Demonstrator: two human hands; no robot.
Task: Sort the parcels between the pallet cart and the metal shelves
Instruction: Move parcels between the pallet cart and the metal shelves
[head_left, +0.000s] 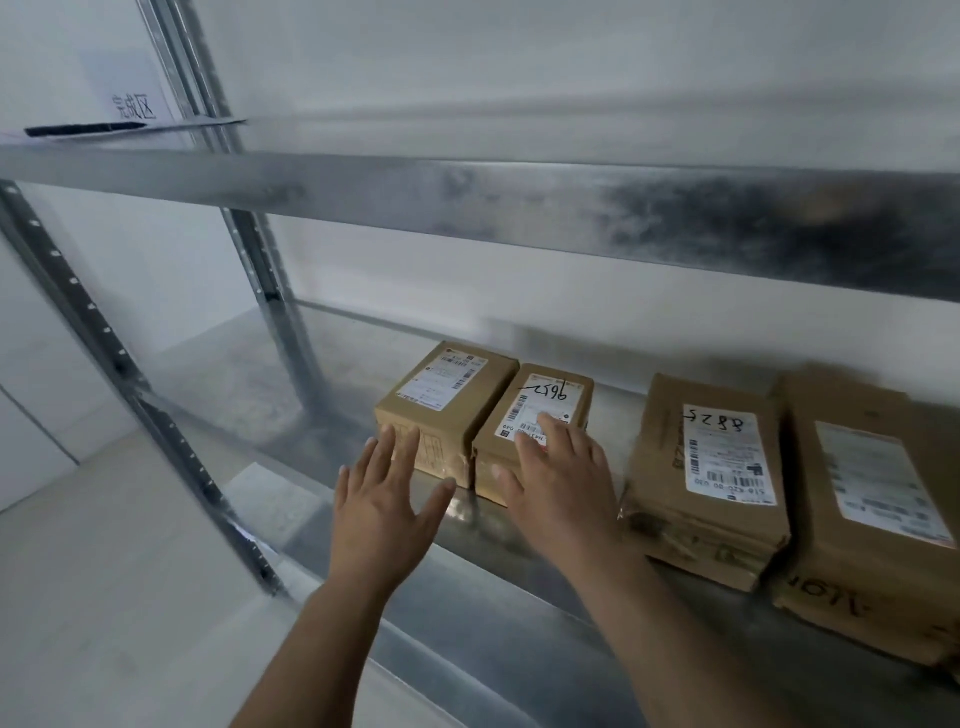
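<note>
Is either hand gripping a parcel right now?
No, the left hand and right hand are both flat and open at the small parcels.

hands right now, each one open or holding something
Left hand: open, fingers spread, holding nothing.
Right hand: open, fingers lying flat on the small parcel.

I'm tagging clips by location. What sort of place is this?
Probably a parcel sorting or storage room: bare galvanised metal shelving, four brown cardboard parcels with white shipping labels lined up on a shelf, and a white paper sign with printed characters on the wall.

Dull galvanized metal shelf (519, 613); matt brown cardboard parcels (706, 483) with white paper labels (730, 457).
</note>
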